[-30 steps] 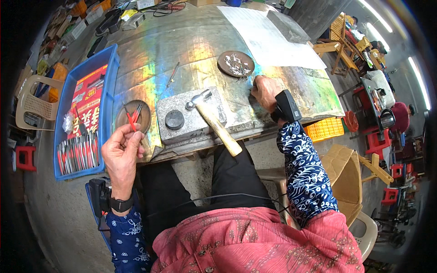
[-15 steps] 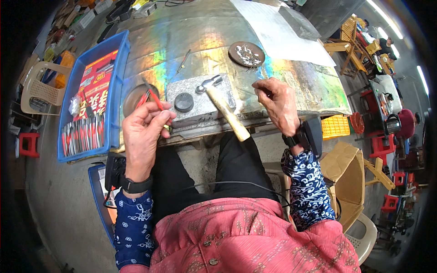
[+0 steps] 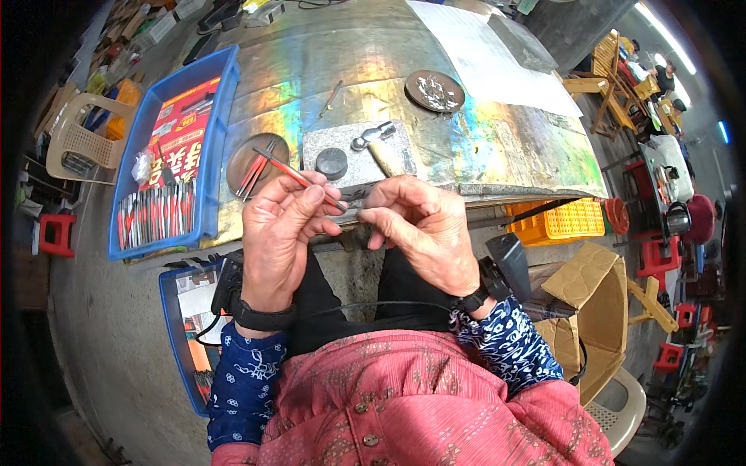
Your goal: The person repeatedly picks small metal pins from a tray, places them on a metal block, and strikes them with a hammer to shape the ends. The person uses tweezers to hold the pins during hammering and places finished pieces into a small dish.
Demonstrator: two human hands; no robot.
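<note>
My left hand (image 3: 278, 233) pinches a slim red tool with dark ends (image 3: 292, 172) between thumb and fingers, slanting down toward the right. Close to its lower end, my right hand (image 3: 426, 237) has thumb and forefinger pinched; whatever they hold is too small to make out. Just beyond the hands lies a grey stone block (image 3: 342, 141), carrying a black round puck (image 3: 331, 163) and a hammer (image 3: 382, 158) with a pale wooden handle. Left of the block, more slim red tools (image 3: 250, 180) rest in a round brown dish (image 3: 235, 147).
A blue tray (image 3: 221, 132) at the left holds a row of slim red-and-silver tools (image 3: 159, 211) and red printed card. Farther off, a brown dish (image 3: 412, 92) contains small pale bits. A yellow crate (image 3: 559, 221) and cardboard box (image 3: 602, 303) stand right of my legs.
My right hand has come left and nearer, from beyond the hammer handle to the red tool's end. The left hand has shifted slightly right, and its tool now slants down toward the right hand.
</note>
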